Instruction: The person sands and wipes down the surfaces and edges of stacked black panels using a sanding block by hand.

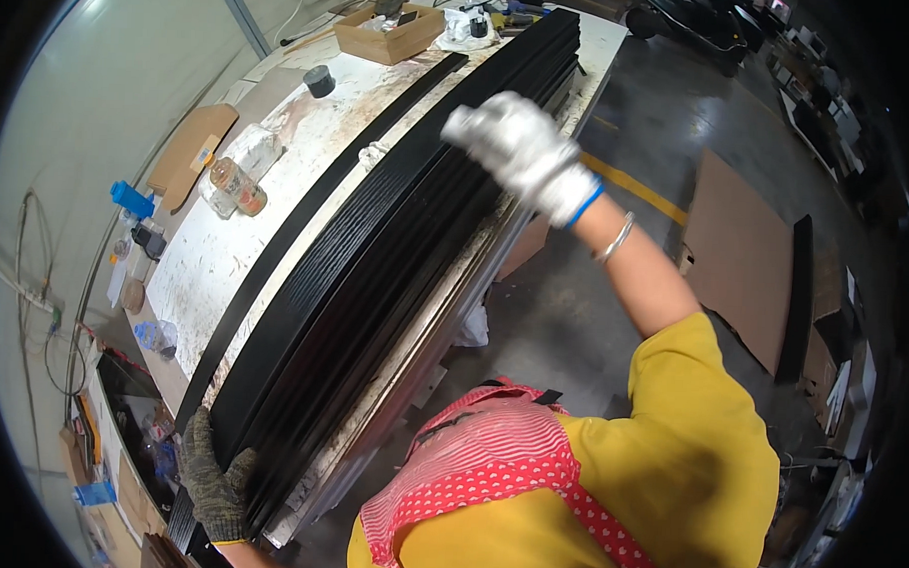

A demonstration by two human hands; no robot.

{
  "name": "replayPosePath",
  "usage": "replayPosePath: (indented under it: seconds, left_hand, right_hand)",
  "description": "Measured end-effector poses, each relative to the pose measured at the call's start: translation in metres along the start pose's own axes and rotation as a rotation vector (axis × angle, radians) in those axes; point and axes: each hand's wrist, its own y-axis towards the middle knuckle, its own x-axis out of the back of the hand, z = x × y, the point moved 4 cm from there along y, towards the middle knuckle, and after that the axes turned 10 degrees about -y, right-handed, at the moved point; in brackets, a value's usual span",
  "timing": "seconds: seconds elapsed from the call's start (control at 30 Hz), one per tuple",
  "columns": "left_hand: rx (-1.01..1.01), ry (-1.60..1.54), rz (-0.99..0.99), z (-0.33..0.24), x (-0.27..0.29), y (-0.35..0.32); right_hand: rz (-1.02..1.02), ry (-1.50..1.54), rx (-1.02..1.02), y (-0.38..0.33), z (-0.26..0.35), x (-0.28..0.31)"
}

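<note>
A stack of long black boards (351,230), the top one with a wood-grain face, lies lengthwise along a worktable. At its near end my left hand (215,486), in a dark grey knitted glove, grips the top black board, with the thumb on its face and the fingers along its left edge. Above the stack's right side is my right hand (524,151), in a white glove with a blue cuff. It is blurred, with the fingers curled closed; whatever they may hold is hidden. A narrow black strip (307,204) runs beside the stack on its left.
The stained white worktable (219,276) carries a wooden box (388,39), a small dark round container (319,81), a plastic bottle (240,186) and a crumpled white scrap (372,155). A cardboard sheet (741,259) lies on the floor at right. A wall stands at left.
</note>
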Motion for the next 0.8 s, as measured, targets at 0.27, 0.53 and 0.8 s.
replayPosePath:
  seconds: [0.27, 0.53, 0.8]
  left_hand:
    - [0.115, 0.227, -0.212, -0.014, 0.007, -0.028]
    - [0.132, 0.273, -0.406, 0.011, -0.006, -0.064]
    - [0.066, 0.157, -0.48, 0.04, -0.013, -0.072]
  right_hand:
    - [-0.035, 1.161, -0.801, 0.045, -0.051, -0.009]
    - [0.546, 1.115, 0.195, 0.142, 0.257, 0.012]
    - [0.51, 1.128, 1.162, 0.11, 0.599, 0.027]
